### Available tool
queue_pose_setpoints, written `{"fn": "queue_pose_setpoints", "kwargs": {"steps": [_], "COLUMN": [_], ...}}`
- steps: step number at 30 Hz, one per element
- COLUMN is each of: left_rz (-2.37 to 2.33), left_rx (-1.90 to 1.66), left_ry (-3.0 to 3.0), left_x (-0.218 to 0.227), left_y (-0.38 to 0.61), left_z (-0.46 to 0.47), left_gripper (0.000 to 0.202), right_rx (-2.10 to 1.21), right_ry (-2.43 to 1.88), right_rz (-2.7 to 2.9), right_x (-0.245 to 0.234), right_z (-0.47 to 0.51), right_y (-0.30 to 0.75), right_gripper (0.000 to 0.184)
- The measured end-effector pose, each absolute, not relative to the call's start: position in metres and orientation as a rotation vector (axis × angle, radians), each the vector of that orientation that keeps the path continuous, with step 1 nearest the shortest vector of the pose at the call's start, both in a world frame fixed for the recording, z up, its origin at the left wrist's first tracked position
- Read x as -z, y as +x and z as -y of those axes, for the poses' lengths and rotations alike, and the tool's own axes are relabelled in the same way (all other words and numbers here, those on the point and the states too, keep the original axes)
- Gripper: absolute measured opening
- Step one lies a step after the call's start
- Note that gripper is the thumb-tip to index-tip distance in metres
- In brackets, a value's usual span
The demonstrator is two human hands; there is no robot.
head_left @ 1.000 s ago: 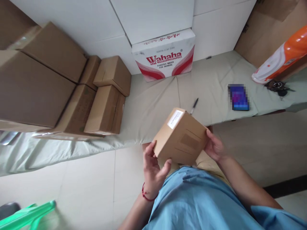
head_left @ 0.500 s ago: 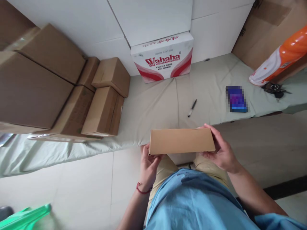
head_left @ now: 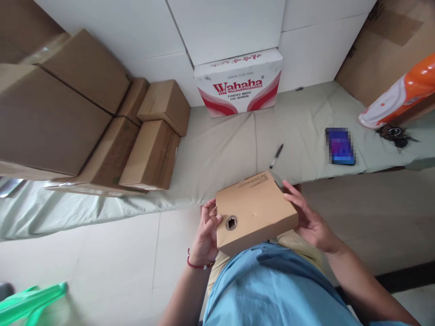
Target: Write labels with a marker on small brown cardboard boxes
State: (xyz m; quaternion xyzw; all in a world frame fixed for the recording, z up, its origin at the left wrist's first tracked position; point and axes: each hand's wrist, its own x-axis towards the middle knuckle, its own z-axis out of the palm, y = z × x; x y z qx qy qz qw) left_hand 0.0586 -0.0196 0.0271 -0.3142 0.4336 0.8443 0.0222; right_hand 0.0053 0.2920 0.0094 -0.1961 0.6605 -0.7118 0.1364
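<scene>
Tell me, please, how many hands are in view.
2: the left hand holds the left edge of the cardboard box; the right hand is at its right side. No other hand shows.

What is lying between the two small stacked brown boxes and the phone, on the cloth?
In the head view, a pen lies on the pale cloth between them, beyond the held cardboard box.
</scene>
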Motion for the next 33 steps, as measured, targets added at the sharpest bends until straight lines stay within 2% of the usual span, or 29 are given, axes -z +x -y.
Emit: {"fn": "queue_pose_setpoints", "kwargs": {"steps": [5, 8, 10, 16, 18, 21, 25, 29, 33], "left_rz": [-1.525, -1.647, -1.709, -1.564, -1.481, -1.438, -1.433, -1.412, -1.383], "left_rx": [-2.673, -2.714, -2.716, -2.691, -2.652, -2.613, -2.636, -2.718, -2.763], "left_ry": [-0.854, -0.68, -0.58, -0.74, -0.781, -0.788, -0.75, -0.715, -0.708], "left_x": [-0.023, -0.025, -0.026, -0.019, -0.014, -0.006, 0.007, 0.019, 0.027], "left_y": [0.059, 0.055, 0.052, 0.043, 0.041, 0.04, 0.043, 0.052, 0.059], "left_z": [0.013, 0.008, 0.005, 0.006, 0.007, 0.008, 0.015, 0.028, 0.037], "left_gripper": [0.071, 0.074, 0.075, 0.059, 0.062, 0.068, 0.06, 0.064, 0.061], "right_rx": [2.362, 2.248, 2.166, 2.178, 2.203, 2.259, 2.202, 2.116, 2.104], "right_ry": [-0.017, 0.418, 0.509, 0.52, 0.477, 0.258, -0.139, -0.396, -0.412], "right_rz": [-1.435, -1.345, -1.325, -1.433, -1.508, -1.618, -1.693, -1.698, -1.661], "right_x": [0.001, 0.002, -0.002, -0.009, -0.005, 0.004, 0.011, 0.016, 0.008], "right_z": [-0.29, -0.285, -0.28, -0.274, -0.274, -0.276, -0.279, -0.282, -0.285], "right_y": [0.0, -0.004, -0.005, -0.013, -0.015, -0.013, -0.002, 0.004, 0.009], "right_gripper": [0.065, 0.063, 0.067, 0.071, 0.071, 0.076, 0.092, 0.088, 0.09]}}
